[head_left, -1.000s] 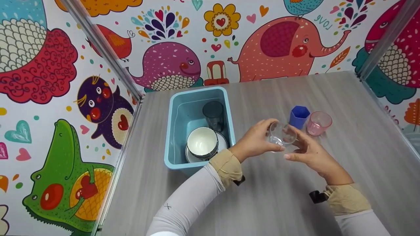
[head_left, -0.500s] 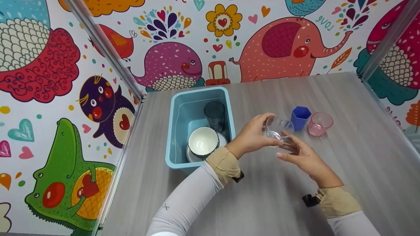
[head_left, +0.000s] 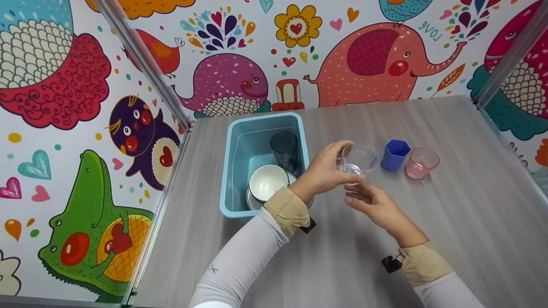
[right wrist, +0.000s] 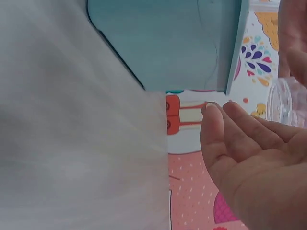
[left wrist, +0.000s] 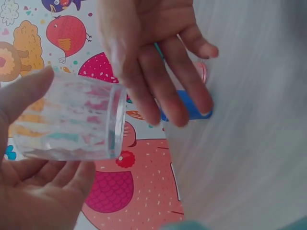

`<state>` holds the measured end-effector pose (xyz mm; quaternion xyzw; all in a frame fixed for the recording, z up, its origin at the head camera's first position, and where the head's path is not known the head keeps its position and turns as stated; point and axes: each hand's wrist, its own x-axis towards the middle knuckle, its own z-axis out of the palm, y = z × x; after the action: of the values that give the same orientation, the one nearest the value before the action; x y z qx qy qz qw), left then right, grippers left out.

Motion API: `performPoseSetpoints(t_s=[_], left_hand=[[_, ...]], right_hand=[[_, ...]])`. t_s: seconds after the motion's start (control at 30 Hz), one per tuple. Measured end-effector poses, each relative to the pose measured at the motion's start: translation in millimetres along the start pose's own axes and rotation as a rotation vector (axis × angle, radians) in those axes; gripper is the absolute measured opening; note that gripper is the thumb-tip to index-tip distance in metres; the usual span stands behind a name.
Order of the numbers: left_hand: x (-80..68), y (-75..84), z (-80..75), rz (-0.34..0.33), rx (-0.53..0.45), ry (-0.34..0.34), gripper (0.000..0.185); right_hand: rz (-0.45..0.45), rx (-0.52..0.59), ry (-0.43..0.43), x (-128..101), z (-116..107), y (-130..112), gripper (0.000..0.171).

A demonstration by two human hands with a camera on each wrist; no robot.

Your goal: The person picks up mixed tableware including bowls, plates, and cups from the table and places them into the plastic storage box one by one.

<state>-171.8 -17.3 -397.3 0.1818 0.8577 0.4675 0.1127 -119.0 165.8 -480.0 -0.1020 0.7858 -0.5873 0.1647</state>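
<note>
In the head view my left hand (head_left: 324, 172) grips a clear plastic cup (head_left: 358, 159) between thumb and fingers, above the table and right of the blue bin. The left wrist view has the clear cup (left wrist: 72, 115) lying sideways across the frame, thumb on one side and fingers on the other. Just below and right of it, my right hand (head_left: 381, 209) has its fingers loosely extended and holds nothing. Whether its fingertips touch the cup is hard to tell. Behind them stand a blue hexagonal cup (head_left: 394, 156) and a pink translucent cup (head_left: 422, 163), side by side on the table.
The light blue bin (head_left: 223, 171) stands left of my hands. Inside are a dark translucent cup (head_left: 284, 149) and a white bowl (head_left: 268, 182) on other dishware, partly hidden by my left wrist. Patterned wall panels (head_left: 291, 60) border the grey table (head_left: 342, 256).
My left hand has carried the clear cup left and slightly up, away from the blue cup. The right hand has drawn off the cup, moving left and down.
</note>
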Motion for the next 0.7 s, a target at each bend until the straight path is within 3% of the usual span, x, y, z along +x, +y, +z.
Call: performPoseSetpoints(t_s=[0.33, 0.7], left_hand=[[-4.1, -3.6, -11.0, -0.019, -0.013, 0.023, 0.078], [-9.4, -10.1, -23.9, -0.042, -0.021, 0.06, 0.079]], right_hand=[[-0.063, -0.021, -0.066, 15, 28, -11, 0.065], [-0.159, -0.029, -0.061, 32, 57, -24, 0.05]])
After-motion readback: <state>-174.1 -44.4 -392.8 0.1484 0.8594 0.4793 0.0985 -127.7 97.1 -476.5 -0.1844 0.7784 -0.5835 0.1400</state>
